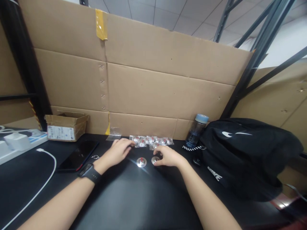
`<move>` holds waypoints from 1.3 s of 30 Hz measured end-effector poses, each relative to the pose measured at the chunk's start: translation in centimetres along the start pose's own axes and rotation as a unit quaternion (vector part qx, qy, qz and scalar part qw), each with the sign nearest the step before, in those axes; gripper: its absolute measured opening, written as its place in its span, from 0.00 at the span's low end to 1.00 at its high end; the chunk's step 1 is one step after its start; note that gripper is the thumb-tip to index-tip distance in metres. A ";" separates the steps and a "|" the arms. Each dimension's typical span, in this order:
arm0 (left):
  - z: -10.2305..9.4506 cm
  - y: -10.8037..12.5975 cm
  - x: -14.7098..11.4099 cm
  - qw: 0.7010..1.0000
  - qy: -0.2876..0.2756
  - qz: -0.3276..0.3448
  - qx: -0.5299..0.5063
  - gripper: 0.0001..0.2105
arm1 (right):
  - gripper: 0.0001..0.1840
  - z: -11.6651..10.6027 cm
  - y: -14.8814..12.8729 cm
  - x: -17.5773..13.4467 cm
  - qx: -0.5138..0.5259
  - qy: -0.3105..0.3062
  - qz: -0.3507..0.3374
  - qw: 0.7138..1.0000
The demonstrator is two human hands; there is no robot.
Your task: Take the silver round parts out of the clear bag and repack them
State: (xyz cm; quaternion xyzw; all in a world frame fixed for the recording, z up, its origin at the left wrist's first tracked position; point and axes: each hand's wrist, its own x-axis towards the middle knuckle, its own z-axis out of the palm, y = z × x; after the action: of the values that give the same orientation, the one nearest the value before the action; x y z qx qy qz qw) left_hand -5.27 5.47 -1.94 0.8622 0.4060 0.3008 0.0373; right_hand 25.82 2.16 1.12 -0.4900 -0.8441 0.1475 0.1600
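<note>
Two shiny round metal discs lie on the black table (134, 198): one disc (141, 162) bare (red dot at its centre), the other disc (155, 159) pinched under the right hand (168, 156). The left hand (118, 150) rests flat, fingers loosely spread, on small clear bags (151, 141) of more discs.

Both hands (120, 149) (168, 156) by shiny metal discs (141, 162) on black table (134, 198).

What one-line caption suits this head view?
Two hands, left and right, reach for bagged metal discs on a black table; two loose discs lie between.
</note>
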 end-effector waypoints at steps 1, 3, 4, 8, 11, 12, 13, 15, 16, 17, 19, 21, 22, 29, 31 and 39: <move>-0.5 -1.0 0.1 1.000 0.014 -0.019 0.015 0.14 | 0.28 -0.5 0.3 -0.1 0.010 -0.023 0.005 1.000; -1.1 -2.9 0.0 0.998 0.022 -0.055 0.032 0.13 | 0.29 -1.2 0.8 -0.3 0.029 -0.063 0.013 0.998; -1.3 -3.5 -0.1 0.997 0.016 -0.065 0.038 0.13 | 0.28 -1.3 1.0 -0.3 0.037 -0.074 0.016 0.996; -1.1 -3.9 -0.6 0.998 -0.036 -0.041 0.015 0.13 | 0.27 -0.7 1.3 0.1 0.039 -0.065 0.026 0.997; -0.8 -2.9 -0.6 0.997 -0.067 -0.034 -0.004 0.11 | 0.31 -0.1 1.4 0.4 0.020 -0.049 0.038 0.998; -0.8 -2.6 -0.5 0.997 -0.064 -0.043 -0.001 0.12 | 0.32 0.0 1.4 0.4 0.016 -0.046 0.041 0.998; -0.7 -2.3 -0.5 0.997 -0.057 -0.053 0.006 0.13 | 0.31 0.2 1.4 0.5 0.016 -0.045 0.043 0.998; -0.7 -1.7 -0.4 0.997 -0.041 -0.067 0.027 0.13 | 0.29 0.4 1.3 0.6 0.024 -0.050 0.046 0.997; -0.7 -1.4 -0.3 0.996 -0.037 -0.067 0.039 0.13 | 0.26 0.5 1.2 0.6 0.030 -0.055 0.047 0.997; -0.7 -1.1 -0.3 0.996 -0.036 -0.065 0.052 0.12 | 0.24 0.5 1.1 0.6 0.036 -0.063 0.048 0.996; -0.7 -0.7 -0.3 0.995 -0.042 -0.056 0.077 0.09 | 0.22 0.6 0.7 0.5 0.038 -0.074 0.047 0.995; -0.7 -0.4 -0.3 0.993 -0.041 -0.051 0.096 0.08 | 0.23 0.6 0.3 0.4 0.015 -0.066 0.026 0.997; -0.7 -0.3 -0.3 0.993 -0.038 -0.051 0.101 0.09 | 0.24 0.7 0.0 0.3 0.002 -0.056 0.009 0.998; -0.3 -0.4 -0.6 0.993 -0.031 -0.061 0.099 0.09 | 0.26 1.3 -0.8 0.6 0.070 -0.065 -0.023 0.995; -0.4 -0.2 -0.6 0.992 -0.037 -0.060 0.108 0.09 | 0.27 1.5 -0.7 0.7 0.080 -0.078 -0.010 0.994; -0.1 0.3 -0.6 0.987 -0.066 -0.060 0.133 0.08 | 0.30 1.2 -1.0 0.5 0.032 -0.092 -0.011 0.995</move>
State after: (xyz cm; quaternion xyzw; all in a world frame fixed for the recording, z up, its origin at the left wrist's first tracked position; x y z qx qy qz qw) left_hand -5.39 4.84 -2.03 0.8515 0.4899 0.1838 -0.0326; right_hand 24.25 2.03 0.51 -0.4595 -0.8557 0.2165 0.0990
